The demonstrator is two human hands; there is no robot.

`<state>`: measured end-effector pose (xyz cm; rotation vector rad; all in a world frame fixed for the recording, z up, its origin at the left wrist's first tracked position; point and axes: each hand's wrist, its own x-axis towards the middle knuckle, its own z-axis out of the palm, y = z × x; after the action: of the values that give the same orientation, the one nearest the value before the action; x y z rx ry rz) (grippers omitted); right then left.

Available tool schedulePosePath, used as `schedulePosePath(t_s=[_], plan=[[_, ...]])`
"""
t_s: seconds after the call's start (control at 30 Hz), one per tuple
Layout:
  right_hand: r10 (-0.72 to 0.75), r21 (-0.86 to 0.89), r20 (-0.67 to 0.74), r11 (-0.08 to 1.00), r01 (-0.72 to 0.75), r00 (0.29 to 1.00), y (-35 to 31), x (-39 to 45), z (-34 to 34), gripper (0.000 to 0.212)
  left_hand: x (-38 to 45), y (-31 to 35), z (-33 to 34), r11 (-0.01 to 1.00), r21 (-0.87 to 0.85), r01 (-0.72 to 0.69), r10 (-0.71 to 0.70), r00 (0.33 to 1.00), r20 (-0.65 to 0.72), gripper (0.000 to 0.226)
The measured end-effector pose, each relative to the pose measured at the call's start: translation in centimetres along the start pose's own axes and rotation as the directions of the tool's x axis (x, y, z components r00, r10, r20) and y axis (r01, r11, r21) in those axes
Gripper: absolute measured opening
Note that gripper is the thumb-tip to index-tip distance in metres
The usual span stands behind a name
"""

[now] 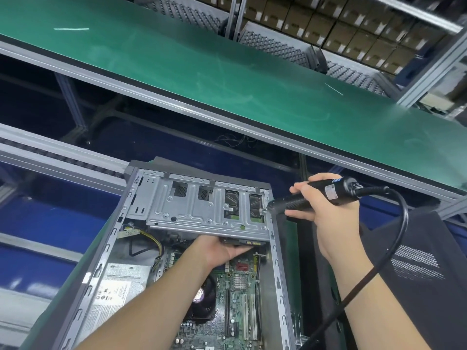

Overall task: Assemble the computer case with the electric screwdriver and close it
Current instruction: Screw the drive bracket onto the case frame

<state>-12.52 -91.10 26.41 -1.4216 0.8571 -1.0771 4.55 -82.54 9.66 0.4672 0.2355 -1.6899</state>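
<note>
Computer case: an open grey sheet-metal tower computer case [177, 261] is laid on its side at the near centre, its inside turned upward.
Drive cage: a silver stamped-metal drive cage [202, 205] is seen across the far end of the case, its near edge raised.
Left hand: the left hand [225, 248] is reached into the case from the near side and is placed under the near edge of the cage; the fingers are hidden beneath it, so their state cannot be told.
Right hand: the right hand [321, 218] is wrapped around the black cylindrical electric screwdriver [313, 195], at the right of the case.
Screwdriver tip: the bit is set against the far right corner of the cage.
Cable: a black cable [394, 238] is looped from the tool's rear down past the right forearm.
Inside: a green motherboard [227, 299] and a silver power supply box [116, 291] are visible.
Side panel: a black perforated side panel [417, 269] is lying right of the case.
Conveyor: a green belt conveyor [202, 64] is running across the far side.
</note>
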Motion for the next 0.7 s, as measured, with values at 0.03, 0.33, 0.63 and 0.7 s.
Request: schedulePosePath(t_s=[0.03,0.33,0.63,0.7], plan=[[-0.002,-0.005,0.002,1.000,0.002,1.000,-0.02,0.03,0.02,0.026,0.03,-0.01,-0.02,1.000,-0.004,0.000,0.000,1.000,-0.001,0.044],[0.004,-0.035,0.014,0.999,-0.003,1.000,-0.18,0.25,0.22,0.026,-0.10,0.06,-0.10,1.000,0.003,0.004,-0.004,1.000,0.011,0.043],[0.015,-0.075,0.039,0.997,-0.012,0.999,-0.19,0.81,0.21,0.023,-0.28,-0.04,0.05,1.000,-0.010,0.014,-0.013,0.999,0.030,0.040],[0.022,-0.088,0.046,0.996,-0.018,0.999,-0.25,0.94,0.34,0.023,-0.32,-0.04,0.09,1.000,-0.009,0.011,-0.011,1.000,0.025,0.041]])
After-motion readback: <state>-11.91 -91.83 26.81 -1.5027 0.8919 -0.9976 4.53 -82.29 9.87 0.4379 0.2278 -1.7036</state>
